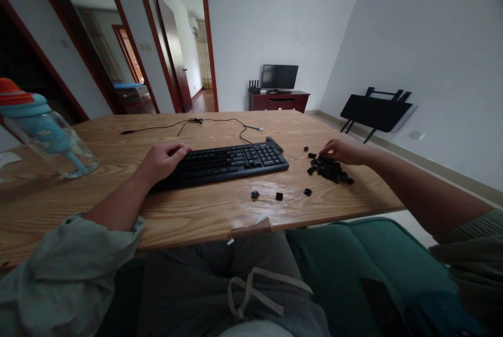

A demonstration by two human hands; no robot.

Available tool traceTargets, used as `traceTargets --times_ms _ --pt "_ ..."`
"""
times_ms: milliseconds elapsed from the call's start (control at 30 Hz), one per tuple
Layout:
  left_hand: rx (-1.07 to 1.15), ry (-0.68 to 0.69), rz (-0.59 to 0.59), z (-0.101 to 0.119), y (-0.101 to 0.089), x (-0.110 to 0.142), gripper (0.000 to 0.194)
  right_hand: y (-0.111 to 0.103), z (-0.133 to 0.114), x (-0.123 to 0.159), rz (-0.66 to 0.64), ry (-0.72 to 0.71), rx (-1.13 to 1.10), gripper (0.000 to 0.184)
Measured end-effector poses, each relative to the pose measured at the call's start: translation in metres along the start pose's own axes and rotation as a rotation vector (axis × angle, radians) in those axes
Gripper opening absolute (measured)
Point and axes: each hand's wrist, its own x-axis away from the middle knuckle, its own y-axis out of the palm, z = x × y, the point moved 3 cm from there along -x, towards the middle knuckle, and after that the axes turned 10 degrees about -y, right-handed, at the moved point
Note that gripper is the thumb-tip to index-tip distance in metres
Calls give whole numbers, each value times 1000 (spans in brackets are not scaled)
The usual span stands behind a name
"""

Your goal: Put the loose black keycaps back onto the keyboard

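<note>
A black keyboard (231, 161) lies on the wooden table, its left part dark where caps seem to be off, its right part with keys in place. My left hand (163, 161) is closed over the keyboard's left end, fingers curled at its far edge. To the right is a pile of loose black keycaps (332, 170). My right hand (343, 151) reaches into the pile from above, fingers bent together; what lies between the fingertips is hidden. Single keycaps lie apart near the front edge, among them one keycap (279, 196) and another keycap (307, 192).
A clear bottle with a red and blue lid (47, 132) stands at the table's left. A black cable (196, 121) runs across the back of the wooden table (220, 214). Tape (251, 227) sticks on the front edge. A green seat (353, 253) is below.
</note>
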Motion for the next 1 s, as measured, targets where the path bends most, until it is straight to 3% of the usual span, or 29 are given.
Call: traceTargets --times_ms 100,200,367,467,600,700,833,1000 --pt "12 13 2 1 0 0 43 1 1 -8 -90 12 -62 27" --pt "27 13 4 1 -1 0 44 -3 -4 -13 -88 32 -32 22" --pt "35 4 -4 5 -1 0 43 -23 -30 -12 49 130 -82 25" --pt "46 21 -5 19 5 -2 41 -40 -73 -19 200 121 -247 31" --pt "102 114 -108 55 36 -16 38 -43 -154 -52 239 -131 -661 30" --pt "247 213 -219 83 68 -29 37 -31 -196 -81 224 -199 -948 34" --pt "438 251 -325 105 98 -36 36 -19 -213 -101 284 -233 -1122 38" --pt "471 210 -307 104 105 -31 27 -10 -208 -99 264 -171 -1128 39"
